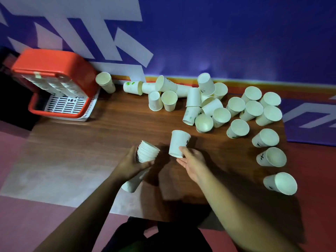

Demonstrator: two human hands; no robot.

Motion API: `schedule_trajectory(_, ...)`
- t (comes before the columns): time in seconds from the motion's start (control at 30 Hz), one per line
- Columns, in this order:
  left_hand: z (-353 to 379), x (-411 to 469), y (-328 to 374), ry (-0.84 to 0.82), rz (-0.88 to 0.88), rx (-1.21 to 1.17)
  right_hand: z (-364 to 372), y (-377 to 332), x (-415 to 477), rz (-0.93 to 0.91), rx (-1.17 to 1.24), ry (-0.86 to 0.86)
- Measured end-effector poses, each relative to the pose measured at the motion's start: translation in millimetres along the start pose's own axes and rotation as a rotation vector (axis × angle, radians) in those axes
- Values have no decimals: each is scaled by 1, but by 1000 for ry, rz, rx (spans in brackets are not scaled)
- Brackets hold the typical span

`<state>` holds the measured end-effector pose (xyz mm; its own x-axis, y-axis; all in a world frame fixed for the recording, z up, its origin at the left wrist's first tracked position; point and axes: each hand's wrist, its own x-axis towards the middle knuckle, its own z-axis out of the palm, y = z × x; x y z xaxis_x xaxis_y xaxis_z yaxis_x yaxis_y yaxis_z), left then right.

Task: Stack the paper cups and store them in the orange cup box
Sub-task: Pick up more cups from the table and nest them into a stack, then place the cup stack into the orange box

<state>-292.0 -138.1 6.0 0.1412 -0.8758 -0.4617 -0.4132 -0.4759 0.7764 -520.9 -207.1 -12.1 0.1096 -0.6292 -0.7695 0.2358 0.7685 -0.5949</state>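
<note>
My left hand (131, 161) curls round a nested stack of paper cups (147, 151), held tilted above the wooden table (81, 142); my right hand (193, 160) grips a single paper cup (179, 143) near its lower end, thumb against its wall, just beside the stack but apart from it; loose cups (236, 106) stand and lie across the table's far and right parts; the orange cup box (54, 68) sits at the far left corner.

orange cup box (52, 70): top blurred | cup stack (147, 151): middle hidden by left hand (130, 165)
</note>
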Motion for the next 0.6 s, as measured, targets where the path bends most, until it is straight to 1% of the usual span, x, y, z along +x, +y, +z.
schedule_trajectory(0.07, -13, -6, -3, -28, 41, 86, 18, 1, -14, -72, 19, -50)
schedule_trajectory(0.17, -34, -12, -2, -79, 84, 130, 46, -3, -24, -187, -121, -103)
schedule_trajectory(0.3, -59, -14, 0, -137, 145, 92, 77, -12, -34, -353, -410, -231)
schedule_trajectory(0.4, -80, -12, -2, -191, 197, 22, 107, -12, -40, -420, -488, -312)
schedule_trajectory(0.5, -107, -5, -15, -213, 242, -62, 146, -8, -42, -476, -548, -255)
schedule_trajectory(0.6, -146, 7, -37, -185, 247, -142, 195, 3, -38, -476, -487, -188)
